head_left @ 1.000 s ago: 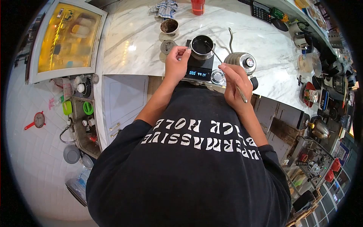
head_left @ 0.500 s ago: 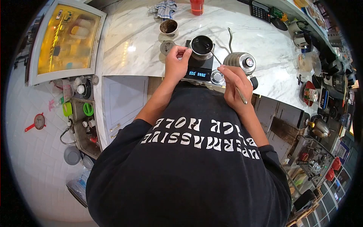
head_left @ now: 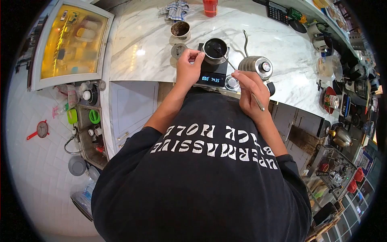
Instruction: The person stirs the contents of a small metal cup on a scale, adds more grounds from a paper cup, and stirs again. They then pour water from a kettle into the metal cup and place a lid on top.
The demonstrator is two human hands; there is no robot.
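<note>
A metal cup [head_left: 221, 61] of dark liquid stands on the black digital scale [head_left: 212, 79], whose display is lit. My left hand [head_left: 188, 68] pinches the cup's left rim between thumb and fingers. Closed around a long metal spoon [head_left: 230, 64], my right hand [head_left: 254, 92] is to the right of the scale; the spoon's far end dips into the liquid and its handle end sticks out below my fingers. A round metal lid or dish [head_left: 231, 82] lies beside the display.
A gooseneck kettle [head_left: 253, 64] stands right of the cup. Behind my left hand are a grey round disc [head_left: 178, 50] and a paper cup [head_left: 180, 30] with dark residue. Farther back lie a checked cloth [head_left: 175, 10], a red cup [head_left: 210, 8] and a calculator [head_left: 278, 13].
The spoon's dipped end has shifted slightly inside the cup. The numbers on the scale's display have changed. Both hands keep nearly the same place and grip.
</note>
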